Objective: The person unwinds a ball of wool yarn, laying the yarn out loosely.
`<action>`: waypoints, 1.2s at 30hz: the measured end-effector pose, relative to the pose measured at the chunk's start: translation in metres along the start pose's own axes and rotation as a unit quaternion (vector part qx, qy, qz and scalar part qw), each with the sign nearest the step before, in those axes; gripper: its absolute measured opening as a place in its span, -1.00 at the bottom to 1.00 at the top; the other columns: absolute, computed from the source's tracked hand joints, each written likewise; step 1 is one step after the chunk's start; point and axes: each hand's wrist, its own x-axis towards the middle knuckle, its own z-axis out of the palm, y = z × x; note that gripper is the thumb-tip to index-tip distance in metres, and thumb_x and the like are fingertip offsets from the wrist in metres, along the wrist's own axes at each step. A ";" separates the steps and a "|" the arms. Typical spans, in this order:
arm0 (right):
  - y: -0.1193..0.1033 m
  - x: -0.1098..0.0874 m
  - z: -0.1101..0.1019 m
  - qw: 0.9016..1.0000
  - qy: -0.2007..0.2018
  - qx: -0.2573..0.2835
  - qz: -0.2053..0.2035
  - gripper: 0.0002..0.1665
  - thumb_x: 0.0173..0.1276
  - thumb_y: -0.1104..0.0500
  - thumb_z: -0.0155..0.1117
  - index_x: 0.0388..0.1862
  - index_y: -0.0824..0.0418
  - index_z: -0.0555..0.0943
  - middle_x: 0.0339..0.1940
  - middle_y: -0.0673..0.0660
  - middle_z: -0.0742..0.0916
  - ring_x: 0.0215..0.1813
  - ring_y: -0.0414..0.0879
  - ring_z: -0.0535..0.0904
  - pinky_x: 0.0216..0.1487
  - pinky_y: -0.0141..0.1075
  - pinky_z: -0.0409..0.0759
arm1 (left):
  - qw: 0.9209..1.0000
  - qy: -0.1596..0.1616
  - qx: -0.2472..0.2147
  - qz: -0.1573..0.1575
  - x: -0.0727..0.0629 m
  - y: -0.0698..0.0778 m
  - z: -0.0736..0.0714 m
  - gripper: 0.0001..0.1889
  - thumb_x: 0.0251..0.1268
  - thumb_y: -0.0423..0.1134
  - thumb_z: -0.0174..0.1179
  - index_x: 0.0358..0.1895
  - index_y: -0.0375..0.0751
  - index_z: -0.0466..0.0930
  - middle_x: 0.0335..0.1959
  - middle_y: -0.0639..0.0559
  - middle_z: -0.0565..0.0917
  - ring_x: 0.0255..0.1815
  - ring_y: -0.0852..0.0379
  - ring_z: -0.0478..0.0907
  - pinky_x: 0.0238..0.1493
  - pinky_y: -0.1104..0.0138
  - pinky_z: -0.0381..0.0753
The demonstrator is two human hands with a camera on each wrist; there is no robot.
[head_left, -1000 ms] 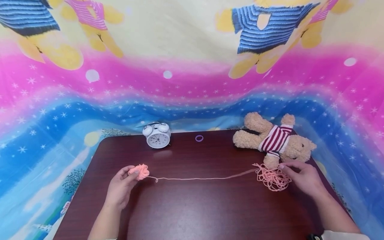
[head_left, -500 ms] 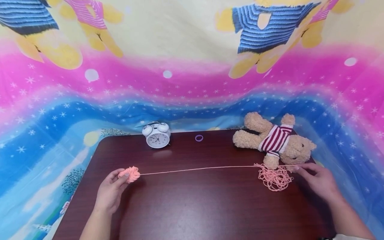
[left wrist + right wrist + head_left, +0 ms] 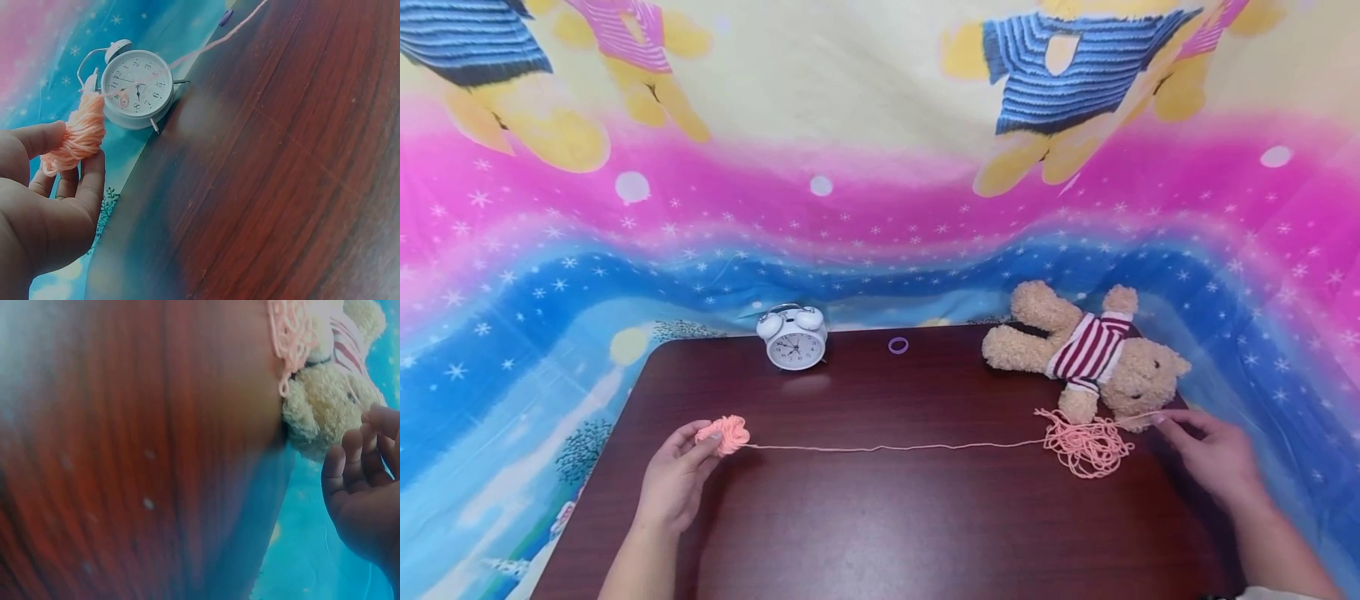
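Nearest, a pale sleeve (image 3: 1266, 593) shows at the lower right corner, below the bare right hand (image 3: 1217, 462). Its thumb and index finger come together in a pinch on a thin peach yarn length (image 3: 1138, 416), which runs from the pile across the bear's head. The bare left hand (image 3: 672, 487) is clamped on a small, thick bundle of peach yarn (image 3: 730, 435), thumb on one side and fingers on the other, above the left part of the dark reddish-brown wooden table (image 3: 880, 525). From this bundle a single peach strand (image 3: 887, 449), slightly wavy, crosses to a loose, tangled heap of peach yarn (image 3: 1086, 450) near the right hand.

The heap meets the near arm of a tan plush teddy bear (image 3: 1090, 350) in a maroon-and-white striped shirt, which lies with its head toward the right and legs toward the left. Farther back, a small purple ring (image 3: 890, 346) lies flat near the table's far edge, and to its left a round white twin-bell alarm clock (image 3: 795, 342) stands upright. Behind everything hangs a pink, blue and cream cloth backdrop (image 3: 887, 208) printed with snowflakes and bears.
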 end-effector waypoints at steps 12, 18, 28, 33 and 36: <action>-0.030 -0.004 0.016 0.992 -0.059 -0.038 -0.104 -0.68 0.49 -0.06 0.37 0.04 0.08 0.80 0.03 0.24 0.80 0.04 -0.24 0.62 -0.18 -0.50 0.48 | 1.000 -0.015 -0.001 -0.005 0.000 0.000 0.015 -0.57 0.50 -0.32 0.26 0.27 -0.31 0.30 -0.09 0.16 0.64 -0.05 0.30 0.68 0.07 0.44 0.68; -0.041 -0.003 0.015 0.985 -0.094 -0.049 -0.137 -0.71 0.51 -0.01 0.35 0.11 0.00 0.78 0.09 0.24 0.78 0.16 0.14 0.65 -0.09 -0.38 0.56 | 1.000 -0.025 0.004 -0.004 0.000 0.001 0.021 -0.52 0.51 -0.33 0.24 0.32 -0.36 0.25 -0.07 0.16 0.63 -0.02 0.30 0.66 0.10 0.43 0.67; -0.055 -0.004 0.019 0.985 -0.094 -0.028 -0.144 -0.65 0.51 0.00 0.36 0.16 0.11 0.75 0.18 0.32 0.73 0.26 0.33 0.57 0.08 -0.09 0.58 | 1.000 -0.027 0.001 0.000 0.000 -0.001 0.029 -0.58 0.49 -0.38 0.25 0.27 -0.33 0.30 -0.07 0.13 0.63 -0.03 0.27 0.67 0.09 0.41 0.68; -0.067 -0.003 0.031 0.987 -0.100 -0.007 -0.128 -0.62 0.51 -0.02 0.34 0.16 0.14 0.74 0.18 0.31 0.72 0.14 0.25 0.64 -0.01 0.02 0.63 | 1.000 -0.028 -0.006 0.003 0.000 -0.002 0.034 -0.60 0.49 -0.40 0.24 0.25 -0.33 0.32 -0.09 0.12 0.63 -0.05 0.26 0.66 0.08 0.40 0.69; -0.075 -0.002 0.039 0.987 -0.101 0.004 -0.123 -0.62 0.52 -0.03 0.34 0.16 0.13 0.74 0.10 0.23 0.75 -0.07 0.01 0.64 -0.21 -0.22 0.60 | 1.000 -0.029 -0.007 0.001 0.002 -0.005 0.038 -0.60 0.49 -0.41 0.23 0.26 -0.33 0.32 -0.10 0.12 0.63 -0.07 0.26 0.66 0.07 0.40 0.69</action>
